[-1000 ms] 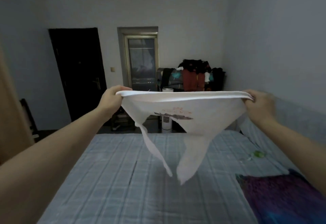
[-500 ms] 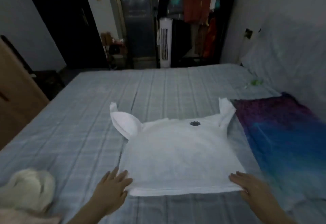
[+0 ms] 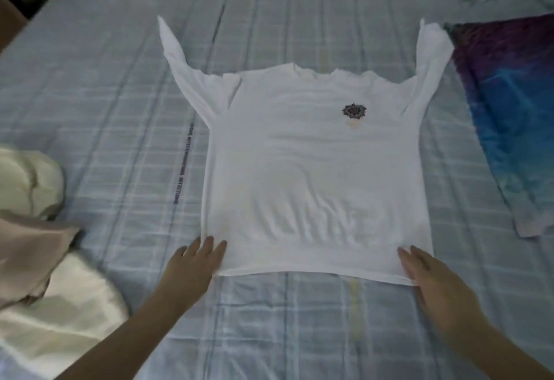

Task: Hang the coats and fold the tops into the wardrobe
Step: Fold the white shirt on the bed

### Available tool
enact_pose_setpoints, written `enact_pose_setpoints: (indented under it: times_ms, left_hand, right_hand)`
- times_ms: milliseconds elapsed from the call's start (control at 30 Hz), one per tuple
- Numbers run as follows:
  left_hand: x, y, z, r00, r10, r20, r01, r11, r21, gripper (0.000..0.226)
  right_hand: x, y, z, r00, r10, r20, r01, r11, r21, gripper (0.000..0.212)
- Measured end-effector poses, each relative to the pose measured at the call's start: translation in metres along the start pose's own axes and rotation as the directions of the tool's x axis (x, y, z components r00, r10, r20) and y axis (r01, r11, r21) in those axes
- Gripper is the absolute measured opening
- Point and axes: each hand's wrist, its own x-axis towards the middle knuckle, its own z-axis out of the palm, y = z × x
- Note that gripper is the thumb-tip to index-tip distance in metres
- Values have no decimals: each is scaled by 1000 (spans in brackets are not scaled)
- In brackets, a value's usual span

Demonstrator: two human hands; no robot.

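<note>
The white long-sleeved top with a small dark chest print [image 3: 314, 164] lies flat on the grey checked bed [image 3: 120, 104]. The left hand [image 3: 192, 268] and right hand [image 3: 431, 277] rest flat-fingered on its hem corners, grasping nothing. Uneven pulling could wrinkle the thin fabric and skew the fold.

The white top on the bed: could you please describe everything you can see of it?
The white top is thin, soft-looking fabric with a small dark emblem on the chest. It lies flat on the bed, hem nearest, both sleeves angled up and away. The left hand and right hand rest flat on its hem corners.
</note>
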Motion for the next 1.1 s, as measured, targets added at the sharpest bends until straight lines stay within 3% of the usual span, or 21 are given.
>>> enact_pose_setpoints:
  times_ms: [67,167,233,367,500,633,700,767,800,900,967,1000,1100]
  left_hand:
    - [0,-1,-2,1000,2,-4,-2,1000,18,57]
    - [-4,4,-2,995,-44,89,43,999,14,91]
    - [-11,8,-4,997,-46,65,46,999,1,102]
    - [-30,17,-7,999,-30,28,29,999,29,96]
    - [-57,25,-6,998,-2,56,0,999,32,87]
    - [-92,30,1,996,57,65,-58,998,21,89]
    - [-110,28,11,993,97,65,-99,995,23,93]
    - [-125,27,17,988,141,58,-143,989,31,77]
    - [-131,26,20,986,147,72,-150,988,28,67]
    - [-143,32,25,978,165,125,-175,982,74,70]
    - [-148,33,30,971,138,194,-157,984,86,98]
    - [-148,34,27,961,110,253,-131,989,66,108]
    - [-129,32,-9,886,192,422,-233,972,45,101]
  right_hand:
    - [-2,1,6,1000,3,16,-3,1000,2,71]
    - [0,-1,12,1000,-4,12,4,999,-39,75]
    - [-6,-1,13,1000,-21,-7,20,997,-75,81]
    - [-26,-1,13,994,-98,-51,93,990,-106,75]
    - [-60,8,16,991,-131,33,134,984,-117,88]
    - [-100,12,8,981,-177,80,184,978,-99,74]
    - [-117,14,4,973,-189,136,200,977,-75,95]
    - [-131,22,5,960,-234,152,246,967,-67,124]
    - [-137,24,2,953,-252,171,266,962,-65,128]
    - [-156,25,-3,956,-247,157,263,960,-95,116]
    - [-167,26,5,964,-224,147,241,965,-108,121]
    - [-169,22,6,963,-220,158,238,965,-111,114]
    - [-158,16,7,954,-299,26,300,947,-115,42]
